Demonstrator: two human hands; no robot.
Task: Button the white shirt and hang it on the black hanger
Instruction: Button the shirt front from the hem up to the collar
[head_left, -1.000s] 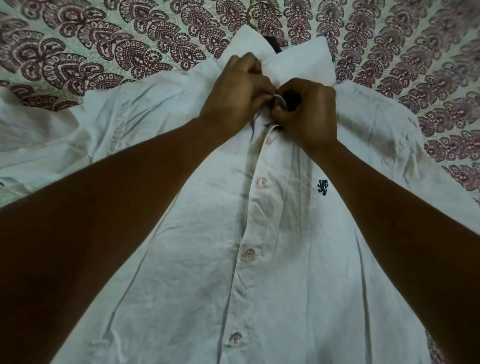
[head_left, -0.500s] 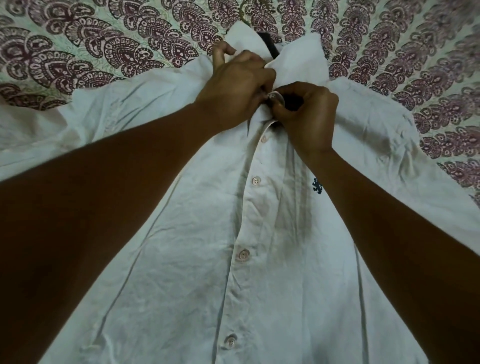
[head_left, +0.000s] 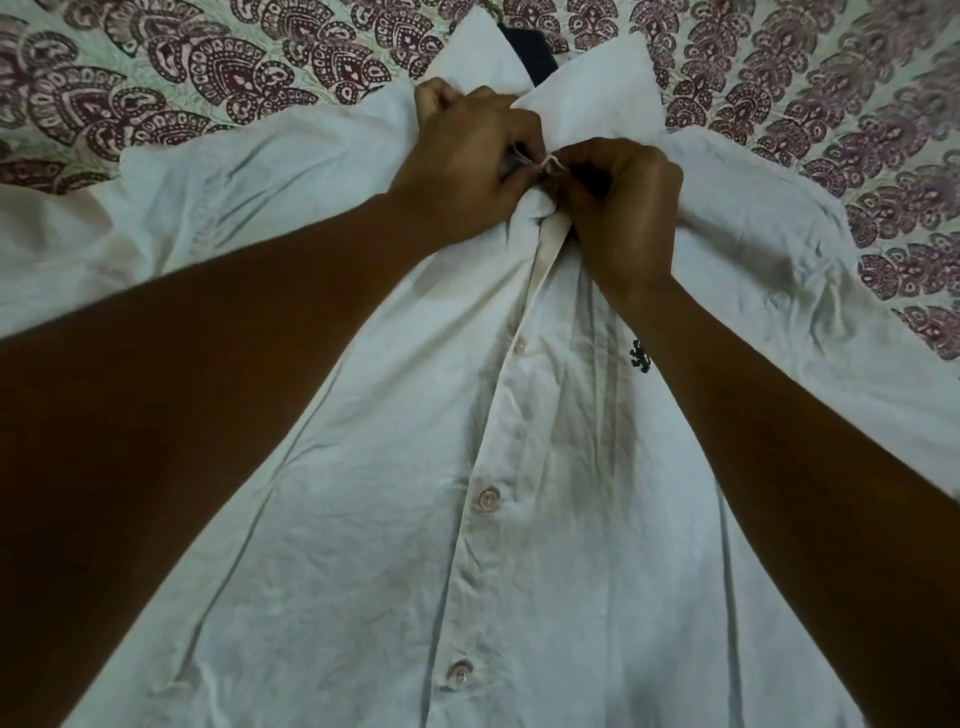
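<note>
Both hands have crowded in tighter at the neck, and the cloth under them now puckers. At this moment the left hand (head_left: 462, 156) and the right hand (head_left: 626, 218) meet knuckle to knuckle just below the collar (head_left: 587, 88), fingers (head_left: 576, 169) curled, each pinching an edge of the shirt (head_left: 363, 519) front. The top button is hidden between the fingertips, so whether it is through its hole cannot be told.

The shirt lies front up on the bed (head_left: 156, 78), collar at the far end, its long axis running straight back from the hands toward the person. Three buttons (head_left: 488, 499) down that line look fastened. The hanger (head_left: 535, 57) is already inside, a dark piece showing between the collar wings just beyond the hands.

Neither hand is nearer; the work sits right between them. This is probably the last button. Only the bunched cloth and a collar wing lying against the knuckles crowd the spot.
</note>
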